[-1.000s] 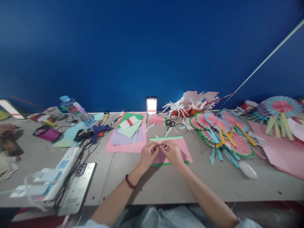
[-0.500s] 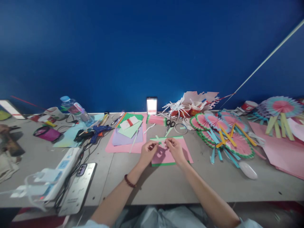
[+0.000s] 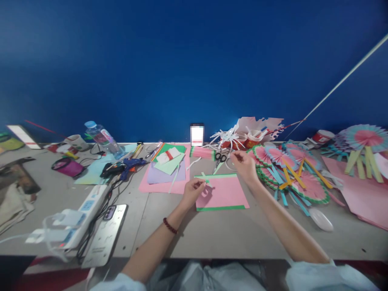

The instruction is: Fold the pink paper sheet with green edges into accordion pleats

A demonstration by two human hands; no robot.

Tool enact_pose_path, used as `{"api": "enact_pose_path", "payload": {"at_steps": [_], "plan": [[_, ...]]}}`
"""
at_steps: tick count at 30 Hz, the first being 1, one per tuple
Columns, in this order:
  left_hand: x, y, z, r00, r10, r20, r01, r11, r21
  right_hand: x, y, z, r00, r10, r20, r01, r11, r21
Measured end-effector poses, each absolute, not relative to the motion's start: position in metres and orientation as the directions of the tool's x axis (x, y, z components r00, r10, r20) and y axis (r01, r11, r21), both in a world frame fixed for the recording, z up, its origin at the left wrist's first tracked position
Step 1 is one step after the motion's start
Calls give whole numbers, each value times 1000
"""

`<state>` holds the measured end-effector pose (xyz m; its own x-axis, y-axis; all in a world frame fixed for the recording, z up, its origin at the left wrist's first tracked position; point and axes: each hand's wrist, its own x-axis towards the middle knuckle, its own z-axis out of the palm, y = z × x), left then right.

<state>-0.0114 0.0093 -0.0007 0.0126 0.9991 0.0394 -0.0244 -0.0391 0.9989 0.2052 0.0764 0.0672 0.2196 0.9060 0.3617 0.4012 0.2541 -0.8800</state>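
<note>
I'm looking down on a long grey desk (image 3: 212, 238) set against a deep blue wall (image 3: 182, 60), its top crowded with craft litter. My left hand (image 3: 194, 190) rests at the near-left corner of a flat pink paper sheet edged in green (image 3: 224, 194), its grip closed in a pinch on a small green paper scrap (image 3: 207, 181) at that sheet's upper left edge. My right hand (image 3: 245, 165) is lifted beyond the sheet's far edge, close to black-handled scissors (image 3: 220, 157); its fingers are curled in, and I cannot tell whether they have hold of anything.

To the left of the sheet lies a stack of lilac, green and pink papers (image 3: 166, 169). Further left are a blue glue gun (image 3: 129, 165), a white power strip with cables (image 3: 81, 214) and a silver phone lying flat (image 3: 106, 234) near the desk's front edge. A clear plastic bottle with a blue cap (image 3: 103, 138) lies tilted near the wall. On the right, pleated pink and teal paper fans with yellow and blue stick handles (image 3: 287, 169) overlap in a heap, and red paper cups with white paper strips (image 3: 239, 139) stand behind them by the wall
</note>
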Motion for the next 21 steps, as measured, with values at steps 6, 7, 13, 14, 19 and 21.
{"api": "enact_pose_path", "payload": {"at_steps": [6, 7, 13, 14, 19, 21], "plan": [[-14, 11, -1, -5, 998, 57, -8, -57, 998, 223, 161, 96, 94, 892, 443, 837, 170, -521], [-14, 11, -2, -15, 998, 63, -1, -63, 998, 223, 171, 97, 105, 903, 416, 868, 121, -481], [-16, 14, -4, -41, 995, 91, 18, -90, 996, 221, 199, 90, 143, 930, 338, 929, -8, -370], [-16, 14, -3, -37, 995, 95, 20, -94, 995, 220, 200, 89, 142, 931, 335, 932, -11, -363], [-16, 13, -1, -39, 993, 114, 44, -112, 993, 220, 198, 88, 116, 939, 323, 945, -5, -326], [-17, 12, -1, -33, 991, 127, 63, -124, 990, 221, 197, 87, 94, 946, 311, 951, 7, -309]]}}
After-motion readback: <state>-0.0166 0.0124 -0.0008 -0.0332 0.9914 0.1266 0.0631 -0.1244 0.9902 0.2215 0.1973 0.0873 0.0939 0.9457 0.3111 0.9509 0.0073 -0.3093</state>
